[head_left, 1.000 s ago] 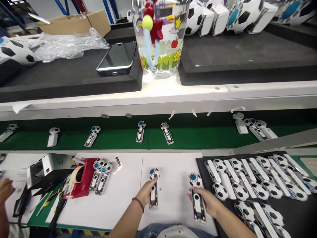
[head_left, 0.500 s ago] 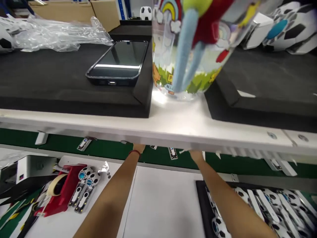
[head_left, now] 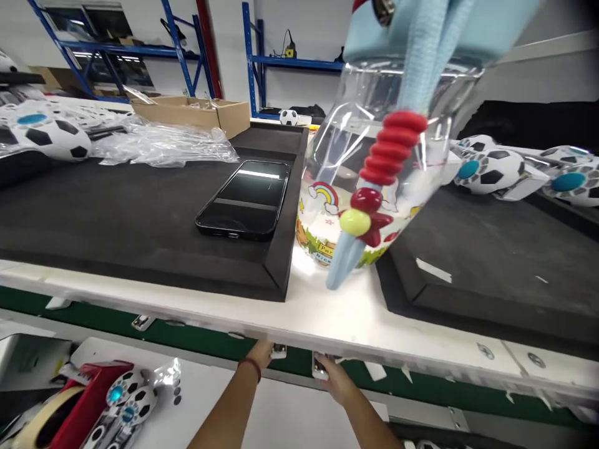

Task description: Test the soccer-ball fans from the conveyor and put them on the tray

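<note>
Under the shelf's front edge, both of my hands reach onto a green belt (head_left: 299, 360). My left hand (head_left: 260, 354) is closed on the near end of a small clear-and-white handle piece (head_left: 279, 352); its fingertips are partly hidden by the shelf. My right hand (head_left: 335, 379) pinches another handle piece (head_left: 319, 368) by its side, thumb on top. A third handle piece (head_left: 143, 322) lies on the belt to the left. Beside my right hand, a white flat piece (head_left: 375, 371) rests on the belt.
The white shelf (head_left: 337, 305) above carries a phone (head_left: 246, 199), a clear bottle (head_left: 346, 168) with a hanging strap, plastic bags (head_left: 163, 143) and football-patterned gadgets (head_left: 489, 168). At lower left are a red tape dispenser (head_left: 84, 399) and two more football gadgets (head_left: 133, 396).
The view has tilted up, so the shelf and bottle show more fully. My hands have come closer together, and each now holds a handle piece from the belt.
</note>
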A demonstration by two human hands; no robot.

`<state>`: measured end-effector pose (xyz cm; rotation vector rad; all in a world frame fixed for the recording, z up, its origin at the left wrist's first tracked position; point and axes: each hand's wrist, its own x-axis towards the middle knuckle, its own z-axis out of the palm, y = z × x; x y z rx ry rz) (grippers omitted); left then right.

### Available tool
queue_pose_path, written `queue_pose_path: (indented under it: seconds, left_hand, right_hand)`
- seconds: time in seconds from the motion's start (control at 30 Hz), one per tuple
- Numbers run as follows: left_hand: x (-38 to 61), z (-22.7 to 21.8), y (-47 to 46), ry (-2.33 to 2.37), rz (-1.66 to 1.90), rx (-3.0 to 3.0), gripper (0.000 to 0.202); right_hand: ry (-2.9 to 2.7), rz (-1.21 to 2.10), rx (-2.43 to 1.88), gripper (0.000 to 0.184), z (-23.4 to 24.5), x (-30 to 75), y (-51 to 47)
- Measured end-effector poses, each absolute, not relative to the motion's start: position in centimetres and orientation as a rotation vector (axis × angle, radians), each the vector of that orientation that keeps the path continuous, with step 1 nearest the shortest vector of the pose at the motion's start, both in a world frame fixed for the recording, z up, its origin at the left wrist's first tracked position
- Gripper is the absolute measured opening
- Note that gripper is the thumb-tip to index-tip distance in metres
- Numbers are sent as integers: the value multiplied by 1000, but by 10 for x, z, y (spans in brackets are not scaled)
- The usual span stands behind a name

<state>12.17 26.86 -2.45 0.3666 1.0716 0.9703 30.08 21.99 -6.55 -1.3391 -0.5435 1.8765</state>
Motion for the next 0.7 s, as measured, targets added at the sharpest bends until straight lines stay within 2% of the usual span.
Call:
queue_pose_path:
  seconds: [0.1,0.2,0.3,0.43,0.57,0.7]
  left_hand:
    - [123,-14,236,1038,949,380,44]
    - [117,20,208,895,969,431,63]
    - [110,62,188,794,1021,454,56]
    - [109,101,169,857,1034,466,67]
    - [113,119,143,1011,984,435,67]
    - [112,120,117,1066,975,242,56]
  right_hand:
    - [-441,1900,-1268,37,-56,302,170]
    - [-411,2012,-1078,47,-23,305,133]
    - [-389,1953,-912,50,22,306,119]
    - [-476,1817,-886,49,74,299,122]
    - [-447,1699,-951,54,106,285,114]
    - [-278,1712,-1043,61,120,273,88]
